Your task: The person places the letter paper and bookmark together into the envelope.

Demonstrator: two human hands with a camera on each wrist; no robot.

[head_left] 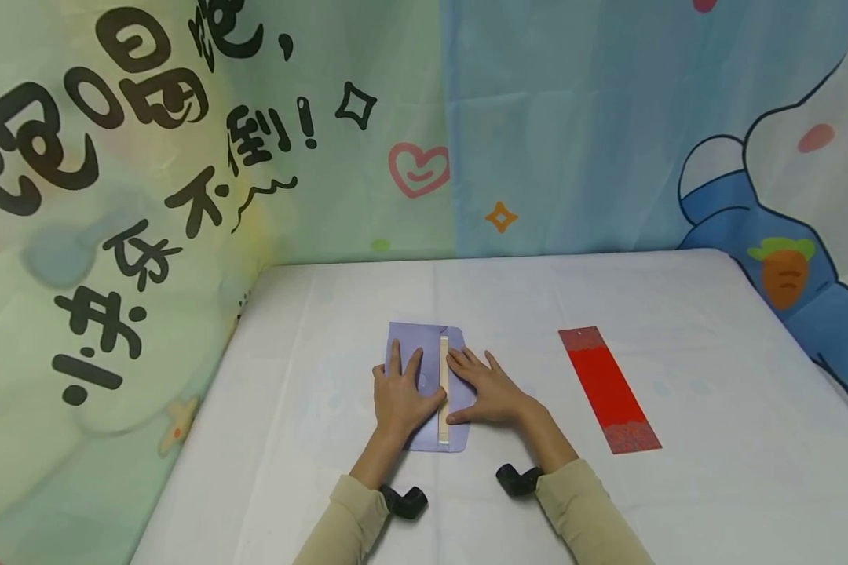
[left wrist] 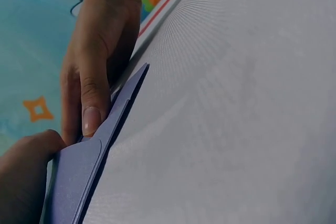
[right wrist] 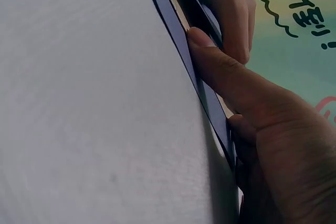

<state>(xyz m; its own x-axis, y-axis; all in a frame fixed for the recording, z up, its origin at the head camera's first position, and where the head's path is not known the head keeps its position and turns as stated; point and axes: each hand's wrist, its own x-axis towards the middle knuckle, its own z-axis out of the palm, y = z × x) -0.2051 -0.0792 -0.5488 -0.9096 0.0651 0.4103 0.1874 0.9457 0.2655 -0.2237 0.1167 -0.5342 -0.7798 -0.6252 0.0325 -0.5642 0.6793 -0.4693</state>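
A purple envelope (head_left: 404, 333) lies on the white table, its narrow flap (head_left: 458, 438) turned out to the right. Along the fold runs a cream strip (head_left: 443, 433). My left hand (head_left: 403, 400) rests on the envelope's body with fingers spread, its thumb reaching to the strip. On the flap side, my right hand (head_left: 491, 392) lays its fingertips and thumb along the strip's right edge. The right wrist view shows the right thumb (right wrist: 220, 61) pressing on the flap, while part of the other fingers is hidden below it.
To the right lies a long red paper strip (head_left: 611, 392) with patterned ends, set at a slant. The white tabletop (head_left: 311, 392) meets a printed cloth backdrop (head_left: 537, 157) at the back and left. Each wrist wears a black camera mount (head_left: 406, 502).
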